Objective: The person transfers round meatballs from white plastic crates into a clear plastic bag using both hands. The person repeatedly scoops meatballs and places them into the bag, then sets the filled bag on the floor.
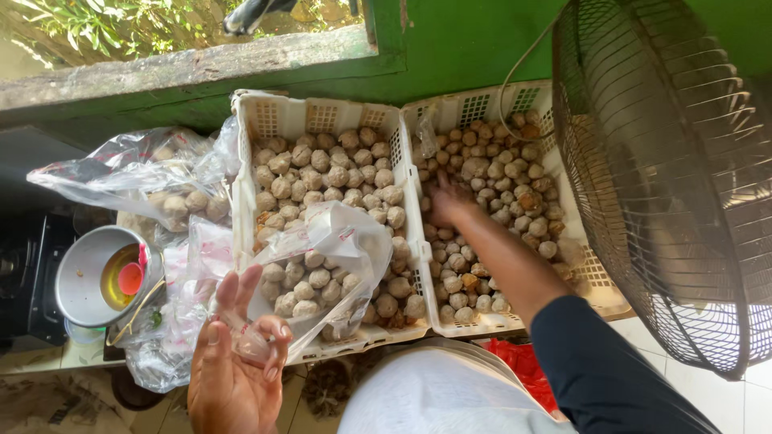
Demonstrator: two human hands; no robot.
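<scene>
L hand grip pinches clear bag – R hand grip cupped on meatballs in rt crate.

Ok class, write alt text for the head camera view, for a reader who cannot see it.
A person's right hand reaches into a white crate of pale round balls, while the left hand holds open a clear plastic bag over a second crate. A fan stands at right.

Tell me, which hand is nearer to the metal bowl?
The left hand. It is just right of and below the metal bowl, holding the clear bag. The right hand is far off to the right, among the balls in the right crate.
</scene>
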